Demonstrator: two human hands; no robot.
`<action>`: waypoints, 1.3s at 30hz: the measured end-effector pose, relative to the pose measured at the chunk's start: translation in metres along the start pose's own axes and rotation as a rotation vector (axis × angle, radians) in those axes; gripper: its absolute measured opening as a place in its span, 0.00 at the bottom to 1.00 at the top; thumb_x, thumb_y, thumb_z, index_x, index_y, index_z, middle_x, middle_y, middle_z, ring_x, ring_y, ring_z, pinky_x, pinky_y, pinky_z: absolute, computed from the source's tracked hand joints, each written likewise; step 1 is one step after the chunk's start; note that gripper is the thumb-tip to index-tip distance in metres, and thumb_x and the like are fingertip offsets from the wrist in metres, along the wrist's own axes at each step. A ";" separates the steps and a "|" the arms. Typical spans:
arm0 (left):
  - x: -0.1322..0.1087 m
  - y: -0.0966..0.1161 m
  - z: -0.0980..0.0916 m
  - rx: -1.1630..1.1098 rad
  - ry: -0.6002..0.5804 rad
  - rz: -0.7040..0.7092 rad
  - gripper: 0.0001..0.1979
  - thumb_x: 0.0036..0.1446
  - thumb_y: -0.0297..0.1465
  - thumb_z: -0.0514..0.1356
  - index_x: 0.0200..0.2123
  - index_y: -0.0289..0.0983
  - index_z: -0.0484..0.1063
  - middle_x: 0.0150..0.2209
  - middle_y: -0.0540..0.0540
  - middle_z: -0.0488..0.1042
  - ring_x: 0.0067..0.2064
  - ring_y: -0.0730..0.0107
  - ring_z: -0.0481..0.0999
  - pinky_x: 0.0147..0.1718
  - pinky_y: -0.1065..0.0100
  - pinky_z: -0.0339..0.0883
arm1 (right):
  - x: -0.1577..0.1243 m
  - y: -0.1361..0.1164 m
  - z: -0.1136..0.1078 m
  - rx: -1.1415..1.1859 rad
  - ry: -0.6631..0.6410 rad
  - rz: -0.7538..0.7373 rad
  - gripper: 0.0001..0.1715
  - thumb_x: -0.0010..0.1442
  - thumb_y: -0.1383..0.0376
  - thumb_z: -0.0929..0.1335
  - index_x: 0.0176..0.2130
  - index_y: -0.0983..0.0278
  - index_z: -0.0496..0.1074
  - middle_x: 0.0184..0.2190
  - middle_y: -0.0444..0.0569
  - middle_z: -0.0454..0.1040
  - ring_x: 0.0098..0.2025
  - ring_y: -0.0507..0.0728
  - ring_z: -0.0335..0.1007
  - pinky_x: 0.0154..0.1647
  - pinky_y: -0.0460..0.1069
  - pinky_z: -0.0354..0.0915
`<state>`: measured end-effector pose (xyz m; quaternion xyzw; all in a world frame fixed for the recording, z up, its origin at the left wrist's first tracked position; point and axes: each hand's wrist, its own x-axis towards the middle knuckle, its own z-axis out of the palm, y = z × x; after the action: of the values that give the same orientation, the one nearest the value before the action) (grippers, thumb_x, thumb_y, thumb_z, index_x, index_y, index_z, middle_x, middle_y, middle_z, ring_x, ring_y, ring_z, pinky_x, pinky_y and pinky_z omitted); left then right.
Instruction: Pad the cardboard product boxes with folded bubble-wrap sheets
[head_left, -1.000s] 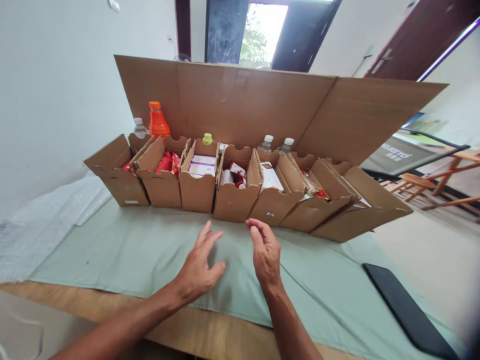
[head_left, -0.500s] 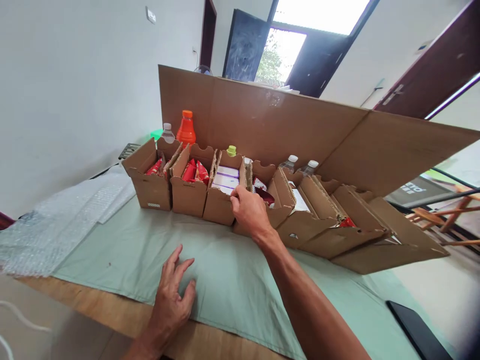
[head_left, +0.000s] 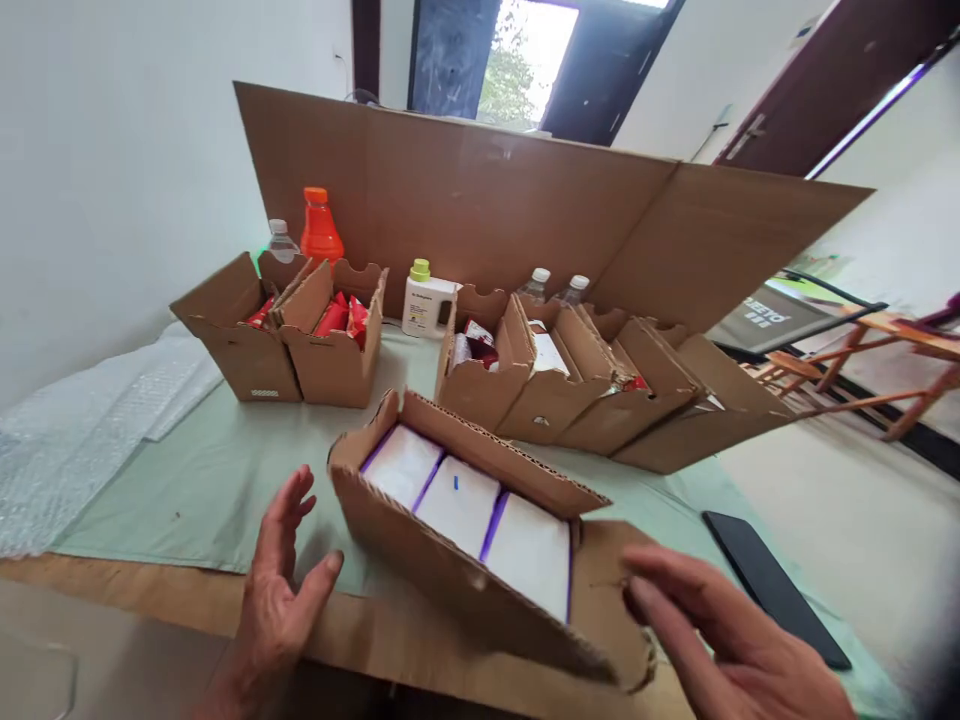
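Pinching the end wall of an open box [head_left: 442, 595] at the lower right of the frame, the right hand [head_left: 739, 640] has its thumb and forefinger close together on the cardboard. The box is at the lower centre, slanting down from left to right over the front edge of the counter [head_left: 150, 595]; whether its base rests there, I cannot tell. Three white packs [head_left: 457, 500] with purple edges sit in a row inside it. The left hand [head_left: 281, 600], at the lower left, is wide, thumb and fingers spread, just beside the box but apart from it and holding nothing. Across the middle, two boxes [head_left: 330, 370] with red packets [head_left: 341, 318] stand to the left and four boxes [head_left: 484, 390] to the right, with a white bottle [head_left: 424, 305] in the gap between them, farther back. An orange bottle [head_left: 321, 235] stands at the upper left, before a tall cardboard panel [head_left: 480, 200]. Green cloth [head_left: 180, 520] covers the counter, and a black slab [head_left: 772, 590] lies on it at the lower right.
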<state>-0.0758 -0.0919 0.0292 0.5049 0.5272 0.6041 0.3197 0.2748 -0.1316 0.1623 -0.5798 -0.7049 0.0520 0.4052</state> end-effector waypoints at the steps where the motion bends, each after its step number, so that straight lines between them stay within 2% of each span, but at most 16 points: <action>1: -0.006 0.003 0.003 -0.029 -0.057 -0.025 0.37 0.62 0.40 0.66 0.71 0.50 0.56 0.73 0.42 0.58 0.72 0.45 0.60 0.68 0.46 0.58 | -0.009 0.013 -0.005 0.018 0.049 0.073 0.19 0.69 0.56 0.68 0.58 0.54 0.73 0.41 0.47 0.85 0.37 0.58 0.84 0.34 0.44 0.78; 2: -0.013 0.005 0.005 -0.051 -0.108 -0.057 0.38 0.62 0.41 0.66 0.71 0.50 0.56 0.73 0.42 0.59 0.72 0.45 0.60 0.69 0.48 0.58 | -0.020 0.023 -0.008 0.042 0.054 0.128 0.27 0.70 0.56 0.67 0.65 0.55 0.67 0.47 0.50 0.84 0.43 0.60 0.84 0.37 0.46 0.79; 4: -0.025 0.007 0.011 -0.066 -0.184 -0.130 0.38 0.61 0.42 0.66 0.71 0.47 0.57 0.71 0.42 0.61 0.72 0.44 0.59 0.69 0.50 0.56 | -0.043 0.038 -0.004 0.079 -0.056 0.163 0.38 0.69 0.55 0.67 0.73 0.56 0.55 0.59 0.55 0.77 0.55 0.64 0.80 0.45 0.50 0.80; 6: -0.033 0.009 0.016 -0.054 -0.216 -0.187 0.38 0.61 0.43 0.66 0.71 0.45 0.56 0.69 0.40 0.64 0.71 0.45 0.61 0.70 0.51 0.56 | -0.063 0.042 0.008 0.068 -0.199 0.163 0.41 0.67 0.53 0.68 0.73 0.57 0.56 0.63 0.57 0.73 0.59 0.68 0.75 0.50 0.54 0.79; 8: -0.033 0.012 0.021 -0.054 -0.228 -0.205 0.38 0.62 0.42 0.65 0.71 0.44 0.54 0.67 0.39 0.66 0.69 0.47 0.65 0.68 0.53 0.58 | -0.072 0.039 0.026 0.032 -0.265 0.192 0.41 0.64 0.50 0.70 0.70 0.60 0.62 0.57 0.59 0.77 0.55 0.70 0.78 0.48 0.57 0.78; 10: -0.024 0.017 0.029 -0.075 -0.250 -0.183 0.37 0.63 0.40 0.64 0.71 0.44 0.54 0.65 0.39 0.68 0.67 0.49 0.67 0.65 0.55 0.61 | -0.064 0.033 0.043 0.017 -0.246 0.235 0.35 0.64 0.49 0.69 0.64 0.62 0.68 0.47 0.57 0.81 0.44 0.68 0.81 0.41 0.56 0.78; 12: -0.007 0.025 0.041 -0.092 -0.284 -0.143 0.35 0.63 0.39 0.64 0.70 0.43 0.55 0.64 0.39 0.69 0.66 0.51 0.68 0.63 0.57 0.64 | -0.041 0.033 0.053 0.033 -0.199 0.259 0.29 0.64 0.49 0.68 0.57 0.63 0.72 0.37 0.54 0.81 0.31 0.63 0.77 0.33 0.55 0.75; 13: 0.004 0.029 0.049 -0.100 -0.299 -0.119 0.34 0.63 0.38 0.63 0.69 0.43 0.56 0.64 0.40 0.69 0.65 0.52 0.68 0.62 0.57 0.64 | -0.025 0.035 0.056 0.049 -0.170 0.263 0.26 0.64 0.48 0.68 0.52 0.63 0.73 0.35 0.53 0.81 0.28 0.61 0.75 0.31 0.54 0.74; 16: 0.038 0.034 0.075 -0.130 -0.339 -0.070 0.34 0.61 0.36 0.64 0.68 0.41 0.57 0.65 0.39 0.68 0.63 0.53 0.69 0.61 0.56 0.64 | 0.019 0.053 0.061 0.098 -0.103 0.282 0.23 0.58 0.47 0.69 0.43 0.62 0.72 0.36 0.54 0.80 0.32 0.62 0.76 0.35 0.55 0.73; 19: 0.061 0.029 0.095 -0.127 -0.354 -0.093 0.37 0.58 0.34 0.64 0.68 0.39 0.57 0.63 0.39 0.69 0.61 0.53 0.71 0.61 0.55 0.65 | 0.041 0.073 0.072 0.179 -0.068 0.324 0.26 0.55 0.46 0.69 0.44 0.62 0.71 0.40 0.56 0.80 0.39 0.65 0.77 0.39 0.56 0.73; 25: 0.065 0.013 0.104 -0.108 -0.376 -0.106 0.37 0.59 0.34 0.63 0.69 0.42 0.54 0.64 0.40 0.68 0.63 0.53 0.70 0.63 0.53 0.63 | 0.017 0.093 0.110 0.286 -0.081 0.433 0.30 0.57 0.44 0.68 0.47 0.63 0.71 0.40 0.56 0.81 0.41 0.65 0.77 0.42 0.57 0.73; 30: 0.071 0.016 0.110 -0.091 -0.417 -0.085 0.41 0.58 0.32 0.62 0.72 0.38 0.49 0.69 0.36 0.63 0.68 0.49 0.65 0.69 0.49 0.56 | 0.011 0.100 0.123 0.234 -0.049 0.483 0.33 0.56 0.42 0.69 0.49 0.64 0.71 0.38 0.56 0.82 0.38 0.65 0.78 0.40 0.56 0.73; 33: 0.078 0.017 0.103 0.036 -0.466 -0.011 0.44 0.57 0.32 0.61 0.73 0.35 0.46 0.72 0.34 0.58 0.71 0.50 0.61 0.69 0.50 0.57 | 0.014 0.108 0.123 0.183 -0.058 0.492 0.32 0.54 0.40 0.69 0.44 0.63 0.73 0.35 0.55 0.82 0.35 0.65 0.78 0.36 0.55 0.73; 35: 0.086 0.014 0.085 0.264 -0.438 0.069 0.44 0.56 0.33 0.62 0.74 0.36 0.48 0.73 0.35 0.59 0.71 0.51 0.62 0.67 0.52 0.62 | 0.010 0.118 0.122 0.173 -0.074 0.492 0.31 0.53 0.40 0.70 0.43 0.62 0.73 0.35 0.54 0.83 0.36 0.66 0.80 0.35 0.55 0.73; 37: 0.097 0.009 0.052 0.493 -0.335 0.114 0.41 0.56 0.35 0.62 0.72 0.37 0.54 0.72 0.36 0.61 0.71 0.51 0.63 0.67 0.52 0.62 | 0.001 0.131 0.120 0.182 -0.101 0.477 0.30 0.54 0.42 0.71 0.45 0.61 0.74 0.38 0.54 0.83 0.40 0.68 0.81 0.37 0.56 0.75; 39: 0.111 0.002 0.007 0.642 -0.187 0.092 0.35 0.57 0.35 0.61 0.68 0.36 0.62 0.71 0.35 0.62 0.70 0.49 0.62 0.69 0.48 0.58 | -0.014 0.146 0.120 0.192 -0.115 0.470 0.31 0.55 0.43 0.71 0.50 0.59 0.75 0.43 0.55 0.83 0.44 0.71 0.81 0.40 0.59 0.77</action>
<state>-0.1010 0.0119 0.0613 0.6562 0.6358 0.3719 0.1637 0.3127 -0.0492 -0.0042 -0.6826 -0.5647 0.2442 0.3943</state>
